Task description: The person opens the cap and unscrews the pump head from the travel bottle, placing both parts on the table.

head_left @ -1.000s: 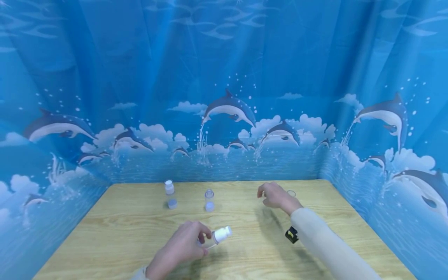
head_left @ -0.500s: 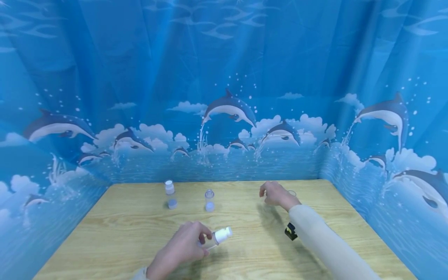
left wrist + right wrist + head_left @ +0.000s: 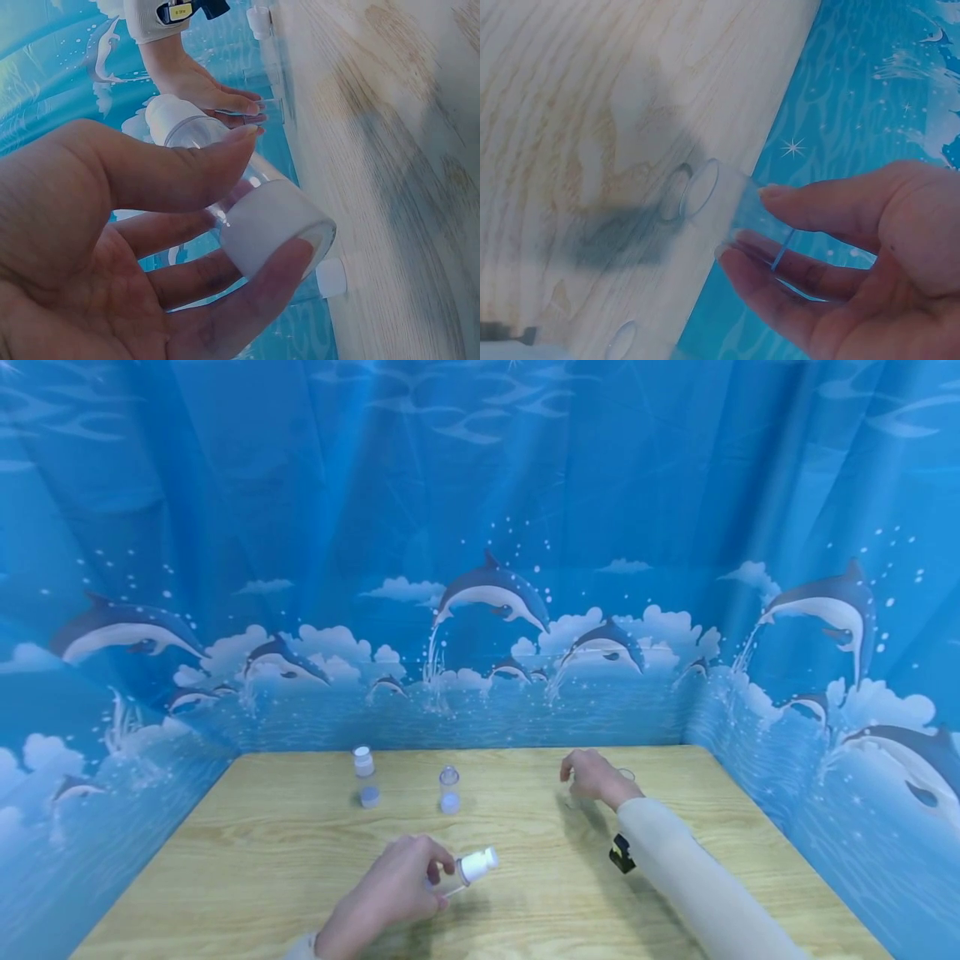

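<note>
My left hand (image 3: 401, 878) holds a small clear bottle (image 3: 259, 174) with a white top (image 3: 477, 863) and a white base (image 3: 274, 225), tilted above the table. The thumb lies across its clear body, with fingers curled around the lower part. Farther back on the right, my right hand (image 3: 591, 775) pinches a clear, open-ended plastic cap (image 3: 742, 206) between thumb and fingers. The cap's round rim is close over the wooden table, beside its shadow. In the head view the hand mostly hides this cap.
At the back left stands a bottle with a white top (image 3: 363, 763) and pale base; right of it is a clear bottle (image 3: 449, 787). Another clear round rim (image 3: 621, 341) shows behind my right wrist. A dolphin-print curtain (image 3: 480, 710) borders the table (image 3: 300, 835).
My right hand has shifted slightly to the right, and the clear cap below it shows faintly now. The left hand and its bottle have barely moved.
</note>
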Action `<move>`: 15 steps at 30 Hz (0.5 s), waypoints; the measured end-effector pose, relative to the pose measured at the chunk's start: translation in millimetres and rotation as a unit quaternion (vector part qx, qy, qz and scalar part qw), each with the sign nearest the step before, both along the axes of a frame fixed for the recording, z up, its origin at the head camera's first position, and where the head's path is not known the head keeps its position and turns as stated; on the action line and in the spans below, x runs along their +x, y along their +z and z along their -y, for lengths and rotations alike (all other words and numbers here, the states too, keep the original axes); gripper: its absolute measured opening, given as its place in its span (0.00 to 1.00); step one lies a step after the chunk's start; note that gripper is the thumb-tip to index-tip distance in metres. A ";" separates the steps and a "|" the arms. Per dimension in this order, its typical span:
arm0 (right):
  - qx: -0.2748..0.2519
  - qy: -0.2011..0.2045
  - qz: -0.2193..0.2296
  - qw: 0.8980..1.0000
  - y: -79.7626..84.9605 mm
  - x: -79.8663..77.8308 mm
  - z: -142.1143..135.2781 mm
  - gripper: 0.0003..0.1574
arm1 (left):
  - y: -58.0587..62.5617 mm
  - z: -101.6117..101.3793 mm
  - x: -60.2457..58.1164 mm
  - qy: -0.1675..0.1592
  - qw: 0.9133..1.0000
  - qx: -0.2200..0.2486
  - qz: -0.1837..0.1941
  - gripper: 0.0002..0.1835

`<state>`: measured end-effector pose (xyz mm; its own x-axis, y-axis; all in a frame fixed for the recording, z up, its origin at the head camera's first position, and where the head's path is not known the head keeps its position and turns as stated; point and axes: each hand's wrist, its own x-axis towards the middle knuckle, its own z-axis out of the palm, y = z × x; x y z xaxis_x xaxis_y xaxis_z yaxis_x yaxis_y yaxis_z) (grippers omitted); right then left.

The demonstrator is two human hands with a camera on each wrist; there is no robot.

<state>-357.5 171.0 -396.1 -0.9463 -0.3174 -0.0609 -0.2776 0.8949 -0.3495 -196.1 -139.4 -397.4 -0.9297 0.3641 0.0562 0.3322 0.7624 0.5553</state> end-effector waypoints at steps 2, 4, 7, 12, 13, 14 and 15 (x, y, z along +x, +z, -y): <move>0.000 -0.007 0.001 1.000 -1.4 -1.2 -0.4 0.22 | -0.5 -0.1 -0.2 0.001 1.000 0.000 0.001 0.20; 0.000 -0.012 0.003 1.000 -2.0 -1.6 -0.3 0.24 | -1.1 -0.2 -0.6 0.001 1.000 0.000 0.002 0.20; -0.003 -0.012 0.004 1.000 -2.0 -1.6 0.0 0.26 | -1.8 -0.2 -1.2 0.001 1.000 0.000 0.002 0.19; -0.003 -0.014 0.008 1.000 -3.1 -3.5 0.4 0.27 | -1.5 -0.7 -0.7 0.002 1.000 -0.003 0.001 0.19; -0.002 -0.015 0.008 1.000 -3.5 -4.1 0.5 0.27 | -1.5 -0.8 -0.5 0.003 1.000 -0.003 0.001 0.19; 0.000 -0.016 0.009 1.000 -4.1 -4.7 0.5 0.26 | -1.3 -1.0 -0.4 0.004 1.000 -0.003 0.002 0.19; 0.000 -0.017 0.010 1.000 -4.7 -4.8 0.7 0.26 | -1.2 -1.1 -0.4 0.005 1.000 -0.004 0.003 0.19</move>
